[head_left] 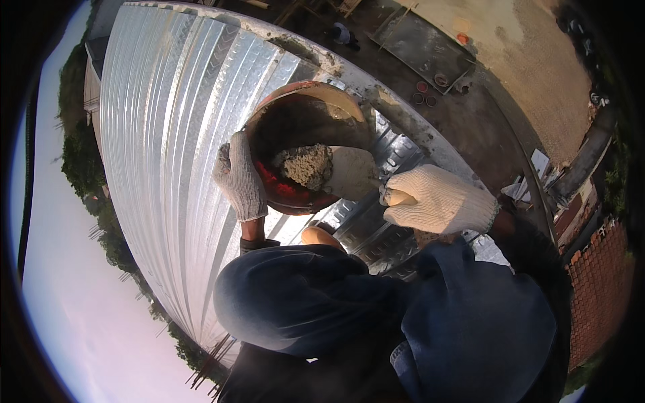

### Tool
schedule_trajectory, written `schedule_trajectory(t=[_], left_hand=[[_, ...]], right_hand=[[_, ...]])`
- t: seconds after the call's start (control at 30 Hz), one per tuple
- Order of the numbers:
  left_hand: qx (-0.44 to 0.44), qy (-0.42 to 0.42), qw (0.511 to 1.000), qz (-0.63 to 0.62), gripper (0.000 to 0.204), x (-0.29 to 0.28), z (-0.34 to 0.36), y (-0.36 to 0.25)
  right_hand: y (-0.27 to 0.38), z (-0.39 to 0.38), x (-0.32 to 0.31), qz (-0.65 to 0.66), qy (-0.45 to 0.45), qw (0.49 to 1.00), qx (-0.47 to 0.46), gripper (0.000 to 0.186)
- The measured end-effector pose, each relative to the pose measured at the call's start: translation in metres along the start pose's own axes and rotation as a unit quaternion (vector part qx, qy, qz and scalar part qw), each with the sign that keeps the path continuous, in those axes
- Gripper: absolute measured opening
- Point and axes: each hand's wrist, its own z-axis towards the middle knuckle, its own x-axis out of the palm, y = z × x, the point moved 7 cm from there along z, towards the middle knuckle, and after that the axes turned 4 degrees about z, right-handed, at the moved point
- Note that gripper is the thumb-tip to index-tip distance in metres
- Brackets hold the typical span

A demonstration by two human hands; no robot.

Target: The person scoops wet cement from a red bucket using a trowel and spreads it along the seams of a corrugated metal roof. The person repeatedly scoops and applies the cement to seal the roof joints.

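Note:
A round bucket (272, 106) with mortar residue and a red inside patch rests over the metal decking. My left hand (238, 178), in a pale knit glove, is closed on the bucket's left rim. My right hand (440, 198), gloved too, grips the handle of a trowel (353, 171), whose blade reaches into the bucket with a lump of grey mortar (302, 164) at its left. My bent, blue-clad knees (295, 289) are just below the bucket.
Ribbed metal decking (161, 134) extends left, bordered by a concrete edge (349, 74). Far below are a person (341, 37), a large metal tray (416, 50) and several round containers. A brick wall (598, 295) is at lower right; trees and sky lie beyond the left edge.

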Motion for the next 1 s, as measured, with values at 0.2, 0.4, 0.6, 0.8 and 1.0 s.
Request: schedule_trajectory(t=[0.2, 0.4, 0.6, 0.8, 1.0], left_hand=[[-0.006, -0.019, 0.999, -0.034, 0.03, -0.023, 0.006, 0.023], [-0.008, -0.003, 1.0, -0.026, 0.029, -0.018, 0.007, 0.018], [-0.006, 0.022, 0.997, -0.073, 0.025, -0.001, 0.009, 0.024], [-0.002, -0.001, 0.999, -0.047, 0.023, -0.014, 0.004, 0.013], [0.003, 0.004, 0.999, -0.038, 0.026, -0.007, 0.007, 0.011]], right_hand=[[-0.028, -0.068, -0.041, -0.042, -0.09, 0.982, 0.163, 0.042], [-0.053, -0.083, -0.063, -0.179, -0.201, 0.954, 0.132, 0.033], [-0.116, -0.037, 0.036, -0.454, -0.197, 0.86, 0.124, 0.043], [-0.05, -0.011, 0.038, -0.564, -0.042, 0.795, 0.219, 0.059], [-0.037, -0.031, 0.031, -0.559, -0.02, 0.812, 0.166, 0.054]])
